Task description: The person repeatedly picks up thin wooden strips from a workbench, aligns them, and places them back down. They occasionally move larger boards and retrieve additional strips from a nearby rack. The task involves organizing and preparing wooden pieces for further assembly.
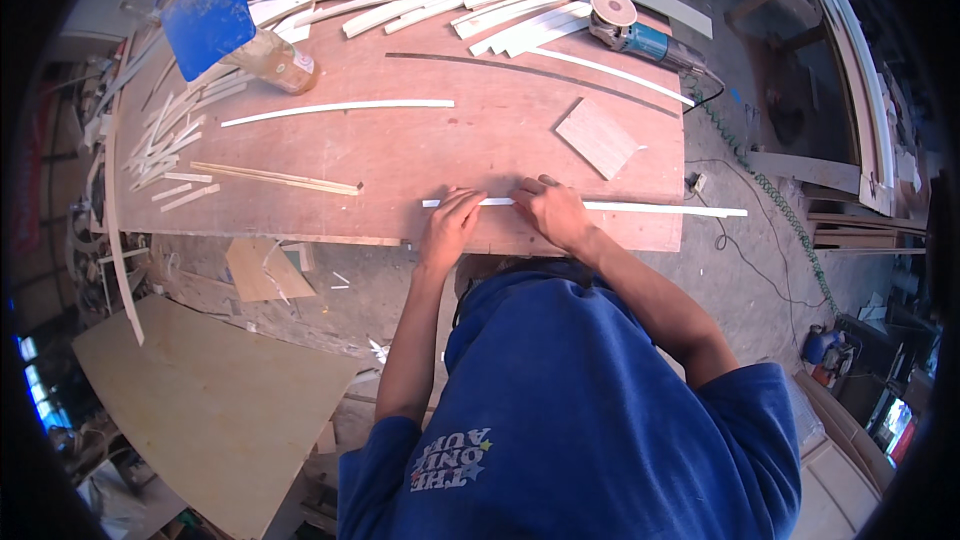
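Observation:
A long, narrow white strip lies along the near edge of the workbench, its right end jutting past the bench's right edge. My left hand is closed over the strip close to its left end, fingers held together. A short way to the right, my right hand pinches the same strip with bent fingers. Between the two hands a short piece of white shows. The fingertips are partly hidden. Beyond my right hand rests a square wooden block.
An angle grinder with a disc lies at the back right, near stacked white strips. Back left stands a bottle of brownish liquid beside a blue plate. Thin offcuts are scattered left. A plywood sheet sits below the bench.

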Demonstrator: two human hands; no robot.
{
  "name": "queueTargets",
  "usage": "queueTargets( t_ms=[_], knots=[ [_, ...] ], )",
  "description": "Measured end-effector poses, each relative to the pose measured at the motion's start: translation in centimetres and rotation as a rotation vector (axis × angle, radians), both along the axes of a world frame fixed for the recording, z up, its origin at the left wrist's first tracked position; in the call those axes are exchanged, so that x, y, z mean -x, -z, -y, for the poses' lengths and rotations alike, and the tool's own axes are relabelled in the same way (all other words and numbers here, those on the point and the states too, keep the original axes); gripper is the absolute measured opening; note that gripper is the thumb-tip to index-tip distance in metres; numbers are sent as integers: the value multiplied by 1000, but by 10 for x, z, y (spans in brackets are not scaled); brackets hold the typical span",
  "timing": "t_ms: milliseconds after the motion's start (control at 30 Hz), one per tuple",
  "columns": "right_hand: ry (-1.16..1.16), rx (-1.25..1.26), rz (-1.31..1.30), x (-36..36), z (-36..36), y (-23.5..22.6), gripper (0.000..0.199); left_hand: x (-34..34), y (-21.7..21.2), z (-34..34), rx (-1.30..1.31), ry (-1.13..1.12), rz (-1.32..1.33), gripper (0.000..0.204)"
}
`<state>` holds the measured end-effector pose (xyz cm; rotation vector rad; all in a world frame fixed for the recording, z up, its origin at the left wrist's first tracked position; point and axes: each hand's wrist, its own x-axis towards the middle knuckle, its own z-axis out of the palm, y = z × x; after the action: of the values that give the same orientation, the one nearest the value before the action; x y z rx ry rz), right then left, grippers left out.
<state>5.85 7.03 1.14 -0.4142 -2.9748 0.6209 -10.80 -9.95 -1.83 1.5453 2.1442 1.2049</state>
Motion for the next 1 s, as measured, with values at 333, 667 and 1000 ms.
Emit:
queueTargets(
  t_ms=[333,667,1000],
  knots=[
    [-25,-50,61,-2,-1,11,19,-22,-5,-10,51,-38,-241,26],
    [-27,-17,132,-38,-28,9,17,-23,2,-9,52,-63,-170,28],
    [19,23,157,-32,-28,13,17,-89,-116,-49,-13,-79,173,27]
  ],
)
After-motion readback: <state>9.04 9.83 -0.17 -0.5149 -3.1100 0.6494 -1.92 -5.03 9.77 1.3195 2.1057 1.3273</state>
